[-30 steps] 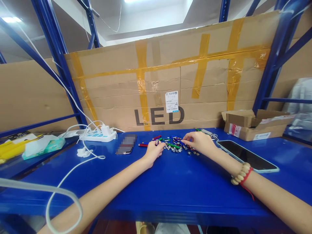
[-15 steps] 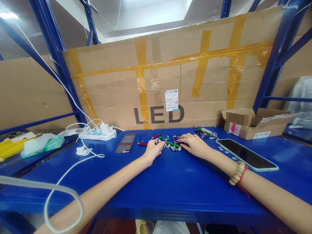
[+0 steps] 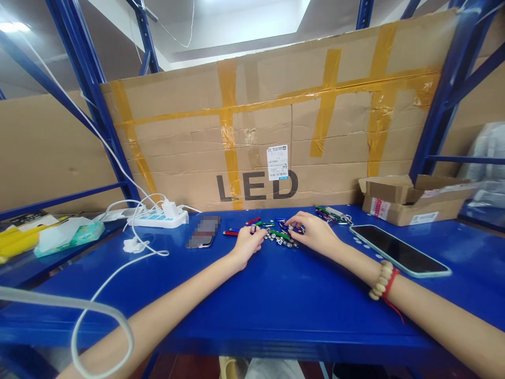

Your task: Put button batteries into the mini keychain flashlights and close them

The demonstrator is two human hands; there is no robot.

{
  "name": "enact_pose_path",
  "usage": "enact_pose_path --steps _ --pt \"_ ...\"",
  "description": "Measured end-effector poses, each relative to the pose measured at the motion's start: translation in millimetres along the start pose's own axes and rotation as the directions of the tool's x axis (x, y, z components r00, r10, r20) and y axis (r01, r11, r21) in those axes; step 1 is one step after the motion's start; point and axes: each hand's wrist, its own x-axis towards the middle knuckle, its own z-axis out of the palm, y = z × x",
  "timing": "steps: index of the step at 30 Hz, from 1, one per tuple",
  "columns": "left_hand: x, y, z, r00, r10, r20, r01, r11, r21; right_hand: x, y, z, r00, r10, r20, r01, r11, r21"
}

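Note:
On the blue shelf top (image 3: 276, 300) lies a heap of small coloured keychain parts (image 3: 276, 234), red, green, blue and silver. My left hand (image 3: 248, 243) rests at the heap's left edge, fingers curled around a small dark cylindrical piece (image 3: 253, 229). My right hand (image 3: 313, 231) lies on the right side of the heap, its fingertips pinched on a small piece (image 3: 292, 227) that I cannot make out. A bead bracelet with a red cord (image 3: 382, 280) sits on my right wrist.
A phone (image 3: 398, 251) lies screen up to the right, an open cardboard box (image 3: 410, 202) behind it. Another phone (image 3: 204, 231), a white power strip (image 3: 160, 217) with trailing cables and a tissue pack (image 3: 67, 234) lie left. A taped cardboard sheet marked LED (image 3: 256, 131) stands behind.
My right hand has slid left into the heap and closed its fingertips on a piece. The left hand has stayed where it was.

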Motion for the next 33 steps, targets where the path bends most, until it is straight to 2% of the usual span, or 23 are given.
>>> enact_pose_path --steps 3,6,16,22,33 --pt "-0.4 0.4 0.2 1.000 -0.002 0.002 0.001 1.000 0.007 0.7 -1.9 -2.1 0.993 0.089 -0.078 -0.080 0.991 0.106" --pt "-0.2 0.2 0.5 1.000 0.000 0.002 0.000 1.000 0.011 0.6 -2.4 -3.6 0.987 0.130 -0.094 -0.118 0.985 0.126" --pt "1.7 -2.0 -0.2 1.000 0.015 0.015 -0.015 1.000 0.002 -0.5 -5.1 -6.1 0.985 0.168 -0.034 -0.161 0.974 0.161" --pt "0.8 -1.5 -0.1 1.000 0.017 0.012 -0.017 1.000 0.003 -0.8 -4.2 -6.9 0.986 0.163 -0.038 -0.158 0.981 0.113" --pt "-2.5 2.3 1.5 1.000 0.004 -0.007 -0.004 1.000 0.001 -1.0 -6.3 -8.4 0.975 0.212 -0.069 -0.201 0.969 0.144"
